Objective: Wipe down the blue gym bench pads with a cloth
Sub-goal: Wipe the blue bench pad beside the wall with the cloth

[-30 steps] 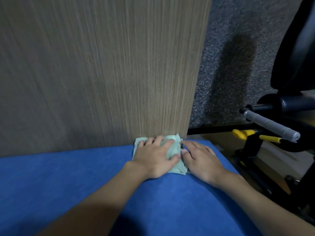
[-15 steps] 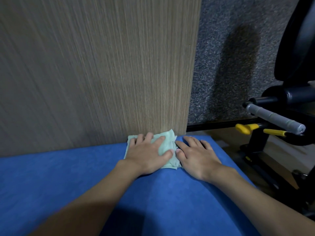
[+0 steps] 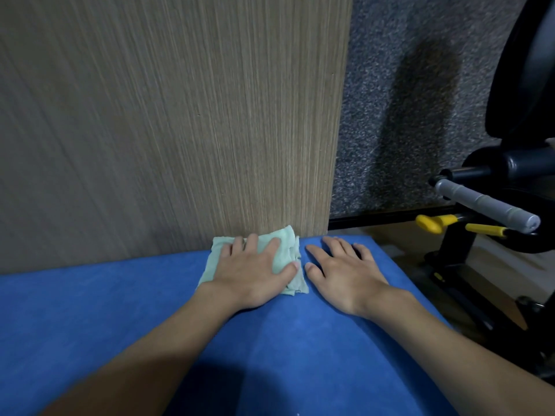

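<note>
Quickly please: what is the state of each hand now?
Left hand: open, pressing flat on the cloth.
Right hand: open, flat on the blue pad, holding nothing.

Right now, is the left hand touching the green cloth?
Touching. The head view shows the left hand lying flat on top of the green cloth, fingers spread over it, pressing it onto the blue pad.

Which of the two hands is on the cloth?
The left hand, flat on the pale green cloth; the right hand rests on bare blue bench pad.
</note>
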The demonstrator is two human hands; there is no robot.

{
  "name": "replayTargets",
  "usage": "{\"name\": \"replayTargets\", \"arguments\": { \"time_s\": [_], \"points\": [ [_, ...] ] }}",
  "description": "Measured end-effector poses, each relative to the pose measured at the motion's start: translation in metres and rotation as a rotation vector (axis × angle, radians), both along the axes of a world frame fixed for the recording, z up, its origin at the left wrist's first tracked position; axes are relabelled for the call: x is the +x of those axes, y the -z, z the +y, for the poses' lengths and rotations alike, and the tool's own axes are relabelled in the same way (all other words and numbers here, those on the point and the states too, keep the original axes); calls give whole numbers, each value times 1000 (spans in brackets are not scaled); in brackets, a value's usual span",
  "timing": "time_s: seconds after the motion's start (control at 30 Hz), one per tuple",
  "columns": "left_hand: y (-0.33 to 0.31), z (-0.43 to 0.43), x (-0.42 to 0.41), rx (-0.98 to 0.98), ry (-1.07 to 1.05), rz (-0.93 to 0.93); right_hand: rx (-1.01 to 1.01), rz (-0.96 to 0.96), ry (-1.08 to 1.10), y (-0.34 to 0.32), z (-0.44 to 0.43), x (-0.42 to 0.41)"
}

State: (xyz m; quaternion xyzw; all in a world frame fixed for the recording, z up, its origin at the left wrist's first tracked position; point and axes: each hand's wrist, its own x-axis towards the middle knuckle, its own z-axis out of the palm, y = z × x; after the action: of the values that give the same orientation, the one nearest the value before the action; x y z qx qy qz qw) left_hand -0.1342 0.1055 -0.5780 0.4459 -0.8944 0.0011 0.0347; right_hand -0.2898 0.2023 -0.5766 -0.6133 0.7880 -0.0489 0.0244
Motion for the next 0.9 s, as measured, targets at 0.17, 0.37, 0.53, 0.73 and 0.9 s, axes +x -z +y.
{"name": "replayTargets", "arguments": {
  "time_s": [0.17,0.37,0.53,0.73,0.9],
  "points": [
    [-3,-8,22,8,18,18,-1,-5,-4,0,1,-2],
    [-3,-21,57,-1,-68,-9,19,13,-9,-2,2,1],
    [-1,-3,8,29,-16,-4,16,64,-48,-6,-8,13],
    [-3,-16,33,37,-11,26,20,-61,-51,2,-7,17],
    [-2,-36,85,22,-78,41,21,-53,-55,1,-5,18]
  ]
}}
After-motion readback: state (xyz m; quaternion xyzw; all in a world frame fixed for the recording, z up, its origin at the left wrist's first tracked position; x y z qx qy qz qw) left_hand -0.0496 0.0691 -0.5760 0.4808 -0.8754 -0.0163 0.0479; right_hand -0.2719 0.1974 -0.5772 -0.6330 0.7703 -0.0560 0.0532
